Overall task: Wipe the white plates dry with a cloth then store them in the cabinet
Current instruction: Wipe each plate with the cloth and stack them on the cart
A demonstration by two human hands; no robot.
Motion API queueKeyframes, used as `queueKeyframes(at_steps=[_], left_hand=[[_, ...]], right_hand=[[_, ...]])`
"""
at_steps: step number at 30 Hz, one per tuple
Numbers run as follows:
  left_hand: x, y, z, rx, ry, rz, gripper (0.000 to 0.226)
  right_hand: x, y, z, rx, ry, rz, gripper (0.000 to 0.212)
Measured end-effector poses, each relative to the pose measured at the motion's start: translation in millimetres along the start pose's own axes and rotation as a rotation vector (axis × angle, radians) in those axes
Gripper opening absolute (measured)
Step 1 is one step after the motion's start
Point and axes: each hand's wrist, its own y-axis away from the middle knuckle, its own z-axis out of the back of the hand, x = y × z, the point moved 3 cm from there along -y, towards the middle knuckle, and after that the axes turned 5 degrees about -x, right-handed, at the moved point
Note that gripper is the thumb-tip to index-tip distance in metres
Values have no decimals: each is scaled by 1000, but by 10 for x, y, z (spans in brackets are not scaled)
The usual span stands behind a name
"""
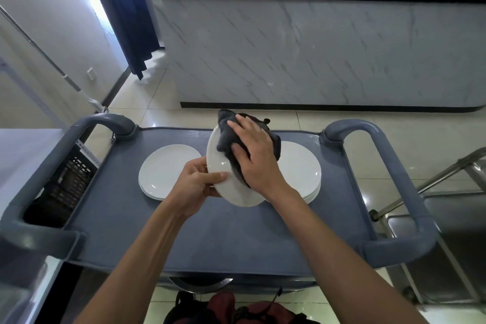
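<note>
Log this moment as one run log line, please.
stage: wiping | left hand: grips held plate rim, tilted | right hand: presses grey cloth on it | plate stacks on cart: both sides

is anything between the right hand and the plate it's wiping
Yes, the grey cloth lies between the right hand and the tilted white plate, as wiping needs. The left hand grips the plate's rim directly, with nothing between.
</note>
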Motion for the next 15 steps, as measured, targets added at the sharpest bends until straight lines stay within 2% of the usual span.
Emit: queueKeyframes(at_steps=[6,11,15], left_hand=[[39,-1,-62,-34,-59,-14,26],[19,-13,-48,-57,-42,-13,23],[-10,-15,-35,-38,-45,-20,31]], right_hand=[[77,166,-124,58,1,39,50],[62,86,-137,45,-1,9,49],[52,-4,-140,24,-17,-37,47]])
